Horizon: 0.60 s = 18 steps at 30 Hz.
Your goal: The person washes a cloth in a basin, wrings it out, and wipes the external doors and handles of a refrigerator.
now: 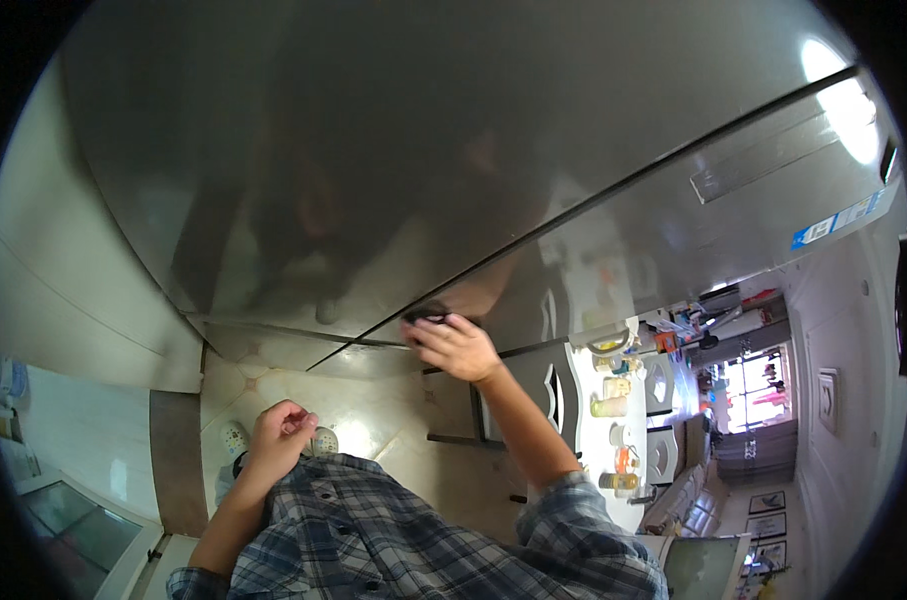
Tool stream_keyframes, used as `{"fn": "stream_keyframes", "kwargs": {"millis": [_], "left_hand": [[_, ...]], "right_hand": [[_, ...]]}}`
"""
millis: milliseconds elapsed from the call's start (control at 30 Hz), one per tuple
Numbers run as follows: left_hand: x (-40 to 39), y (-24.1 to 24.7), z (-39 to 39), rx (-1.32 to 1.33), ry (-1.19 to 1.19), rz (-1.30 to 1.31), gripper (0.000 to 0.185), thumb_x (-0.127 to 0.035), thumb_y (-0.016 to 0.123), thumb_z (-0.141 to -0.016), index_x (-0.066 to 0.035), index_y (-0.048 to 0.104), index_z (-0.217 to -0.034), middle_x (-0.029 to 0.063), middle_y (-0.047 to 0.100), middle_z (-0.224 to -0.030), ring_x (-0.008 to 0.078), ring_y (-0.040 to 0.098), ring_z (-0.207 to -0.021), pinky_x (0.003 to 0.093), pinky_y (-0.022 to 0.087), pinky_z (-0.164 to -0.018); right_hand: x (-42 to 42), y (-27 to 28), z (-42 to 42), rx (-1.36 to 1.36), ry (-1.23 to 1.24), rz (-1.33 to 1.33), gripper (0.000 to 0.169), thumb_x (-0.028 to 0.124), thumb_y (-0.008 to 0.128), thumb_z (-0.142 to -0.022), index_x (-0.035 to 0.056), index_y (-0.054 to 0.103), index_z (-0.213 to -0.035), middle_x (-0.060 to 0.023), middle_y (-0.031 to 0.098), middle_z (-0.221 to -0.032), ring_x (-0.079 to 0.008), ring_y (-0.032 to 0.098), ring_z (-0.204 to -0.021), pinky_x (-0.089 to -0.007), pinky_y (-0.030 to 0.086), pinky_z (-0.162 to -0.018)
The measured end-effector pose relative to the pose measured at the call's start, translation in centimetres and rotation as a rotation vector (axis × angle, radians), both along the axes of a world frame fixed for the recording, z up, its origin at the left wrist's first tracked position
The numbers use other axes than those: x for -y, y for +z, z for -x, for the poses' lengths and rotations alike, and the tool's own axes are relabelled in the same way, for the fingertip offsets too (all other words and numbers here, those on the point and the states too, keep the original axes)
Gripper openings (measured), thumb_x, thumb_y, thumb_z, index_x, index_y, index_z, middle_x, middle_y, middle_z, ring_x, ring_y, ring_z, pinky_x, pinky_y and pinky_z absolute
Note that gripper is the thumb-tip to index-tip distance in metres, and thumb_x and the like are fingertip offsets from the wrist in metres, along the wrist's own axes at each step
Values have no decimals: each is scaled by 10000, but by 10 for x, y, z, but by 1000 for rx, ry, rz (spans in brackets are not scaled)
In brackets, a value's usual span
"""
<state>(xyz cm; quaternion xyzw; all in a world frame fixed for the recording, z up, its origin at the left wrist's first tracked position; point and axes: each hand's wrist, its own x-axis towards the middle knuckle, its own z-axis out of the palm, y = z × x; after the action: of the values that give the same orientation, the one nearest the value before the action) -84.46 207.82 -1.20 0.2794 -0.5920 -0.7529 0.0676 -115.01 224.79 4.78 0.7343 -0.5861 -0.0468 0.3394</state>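
Observation:
A glossy dark grey refrigerator (393, 150) fills the upper part of the head view, with dark seams between its door panels. My right hand (453, 349) reaches up to it and is shut on a small dark object (428, 311), perhaps a cloth or pad. That object lies against the panel beside the long seam, and my fingers cover much of it. Low in front of my plaid shirt hangs my left hand (279, 444), its fingers loosely curled and nothing visible in them. It touches nothing I can make out.
To the right, a white table (624, 427) bears several cups and jars, with chairs (662, 454) alongside. A pale curved appliance or cabinet side (63, 285) borders the refrigerator at left. Below are tiled floor (378, 397) and a glass-panelled door (78, 532).

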Motion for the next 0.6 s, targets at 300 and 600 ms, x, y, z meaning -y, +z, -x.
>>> {"fn": "stream_keyframes", "kwargs": {"millis": [300, 600], "left_hand": [[61, -19, -36, 25, -16, 4, 178, -127, 637, -902, 14, 570, -815, 21, 601, -680, 64, 559, -592, 210, 420, -527], [58, -22, -11, -9, -108, -103, 214, -189, 630, -909, 8, 571, -850, 37, 619, -704, 80, 575, -626, 219, 436, -549]], "right_hand": [[66, 116, 6, 247, -34, 1100, 397, 204, 544, -921, 101, 391, -1273, -72, 560, -986, -250, 561, -897, -551, 268, -1084], [20, -62, -105, 957, -675, 941, 414, -115, 529, -746, 9, 517, -1141, -177, 545, -1221, -337, 478, -1242, -429, 344, -1072]]}}
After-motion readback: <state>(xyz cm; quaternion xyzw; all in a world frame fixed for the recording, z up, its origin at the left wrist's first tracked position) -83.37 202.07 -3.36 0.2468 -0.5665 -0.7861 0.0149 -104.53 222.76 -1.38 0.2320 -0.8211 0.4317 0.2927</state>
